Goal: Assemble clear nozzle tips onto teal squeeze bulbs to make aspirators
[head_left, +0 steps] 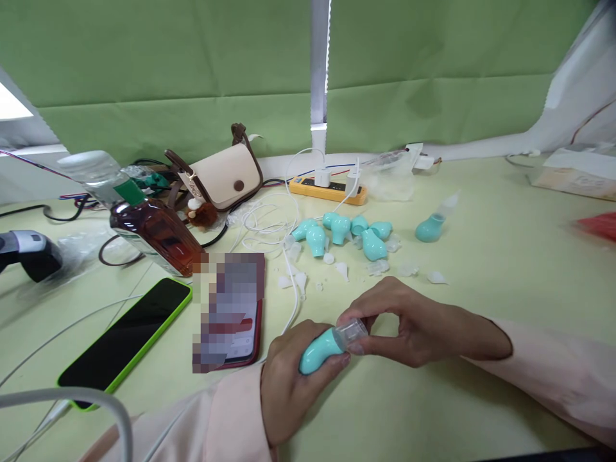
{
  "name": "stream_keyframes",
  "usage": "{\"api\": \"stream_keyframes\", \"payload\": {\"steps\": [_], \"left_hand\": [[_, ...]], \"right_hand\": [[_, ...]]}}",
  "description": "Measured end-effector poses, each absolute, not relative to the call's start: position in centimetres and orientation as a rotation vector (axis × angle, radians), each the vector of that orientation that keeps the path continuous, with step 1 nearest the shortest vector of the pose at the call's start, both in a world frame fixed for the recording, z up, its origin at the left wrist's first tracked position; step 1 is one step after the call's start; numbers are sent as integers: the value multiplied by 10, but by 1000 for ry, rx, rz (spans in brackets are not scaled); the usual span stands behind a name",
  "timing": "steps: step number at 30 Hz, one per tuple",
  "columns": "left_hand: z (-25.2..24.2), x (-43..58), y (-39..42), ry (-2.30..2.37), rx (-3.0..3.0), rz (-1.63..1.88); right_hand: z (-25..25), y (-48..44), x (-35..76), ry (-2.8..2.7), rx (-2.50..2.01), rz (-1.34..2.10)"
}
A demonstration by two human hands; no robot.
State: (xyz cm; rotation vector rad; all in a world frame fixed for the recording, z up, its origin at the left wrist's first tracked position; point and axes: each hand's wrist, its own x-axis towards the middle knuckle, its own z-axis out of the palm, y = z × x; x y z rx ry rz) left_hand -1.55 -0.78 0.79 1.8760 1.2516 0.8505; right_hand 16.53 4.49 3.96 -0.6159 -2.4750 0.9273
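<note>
My left hand is wrapped around a teal rubber bulb near the table's front edge. My right hand pinches a small clear plastic cap sitting on the bulb's narrow end. Further back on the pale green table lies a heap of several more teal bulbs with loose clear tips scattered around them. One teal bulb with its clear tip fitted lies apart to the right.
A phone in a green case and a phone in a red case lie at the left. Behind them are a bottle of brown liquid, a beige handbag, white cables and a yellow power strip.
</note>
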Motion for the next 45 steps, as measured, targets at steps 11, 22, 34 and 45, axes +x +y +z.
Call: {"api": "stream_keyframes", "payload": {"steps": [11,22,34,45], "left_hand": [[8,-15,-7,1281,1997,790],[5,-16,-7,981,1866,922],[2,-15,-3,1197,1743,1012],[1,-15,1,1239,1651,1039]], "right_hand": [[24,41,161,-2234,-915,1422],[48,29,164,-2503,-600,830],[51,63,179,-2393,-901,507],[7,82,171,-2839,-1184,-316]]}}
